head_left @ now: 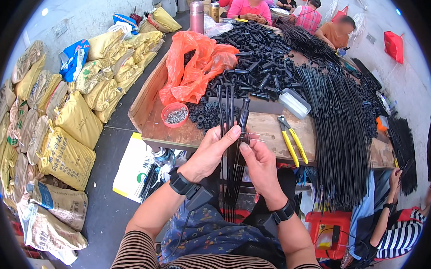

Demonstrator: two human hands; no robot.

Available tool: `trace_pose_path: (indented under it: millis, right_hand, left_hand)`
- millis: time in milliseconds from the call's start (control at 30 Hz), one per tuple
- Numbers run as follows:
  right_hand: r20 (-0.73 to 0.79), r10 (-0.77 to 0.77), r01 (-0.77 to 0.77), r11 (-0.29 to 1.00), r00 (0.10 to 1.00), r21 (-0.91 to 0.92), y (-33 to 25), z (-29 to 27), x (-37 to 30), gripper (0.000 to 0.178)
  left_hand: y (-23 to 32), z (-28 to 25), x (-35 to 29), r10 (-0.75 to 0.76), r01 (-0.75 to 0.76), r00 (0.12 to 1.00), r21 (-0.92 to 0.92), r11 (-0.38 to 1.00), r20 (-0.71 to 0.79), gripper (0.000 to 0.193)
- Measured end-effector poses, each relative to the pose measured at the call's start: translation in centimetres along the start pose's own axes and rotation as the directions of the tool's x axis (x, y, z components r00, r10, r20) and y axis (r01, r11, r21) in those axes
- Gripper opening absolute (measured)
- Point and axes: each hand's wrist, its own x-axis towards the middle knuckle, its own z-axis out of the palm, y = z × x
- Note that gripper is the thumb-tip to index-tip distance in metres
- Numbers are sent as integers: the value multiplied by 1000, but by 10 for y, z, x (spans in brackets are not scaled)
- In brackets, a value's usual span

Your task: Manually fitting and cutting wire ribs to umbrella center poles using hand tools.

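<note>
My left hand (209, 152) is closed around a bundle of thin black rods (234, 178), which stand nearly upright and hang down over my lap. A thicker black tubular handle (243, 115) rises among their upper ends. Close on the right, my right hand (262, 168) pinches at the same bundle, its thumb against the rods. Thin pale wires (260, 136) stick out sideways above the right thumb; what holds them is hidden by the fingers. Pliers with yellow grips (293, 141) lie on the wooden table (268, 123) to the right.
A red bowl of small metal parts (175, 115), an orange plastic bag (191, 69), and heaped black tubes (256, 55) cover the table. A clear plastic box (295, 103) sits beside many long black rods (336, 134). Yellow sacks (70, 153) line the left wall. Other people sit around the table.
</note>
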Motion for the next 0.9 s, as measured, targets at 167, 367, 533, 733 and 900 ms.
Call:
trace_pose_path:
  millis: [167, 367, 533, 733, 900]
  right_hand:
    - [71, 44, -53, 991, 996, 124, -5, -2, 4, 19]
    - [-4, 38, -38, 996, 999, 78, -1, 6, 2, 18]
    - [-101, -38, 30, 996, 994, -80, -7, 13, -1, 17]
    - [-74, 40, -38, 999, 996, 24, -7, 4, -1, 16]
    - [-62, 42, -42, 999, 997, -6, -9, 2, 0, 14]
  left_hand:
    - [-1, -7, 0, -24, 20, 999, 79, 997, 46, 36]
    - [2, -3, 0, -22, 21, 1000, 64, 998, 14, 32]
    - [-2, 10, -4, 114, -70, 968, 197, 978, -222, 21]
    - [-5, 8, -2, 115, -118, 975, -6, 993, -189, 18]
    - [-6, 3, -3, 103, -107, 978, -10, 994, -181, 20]
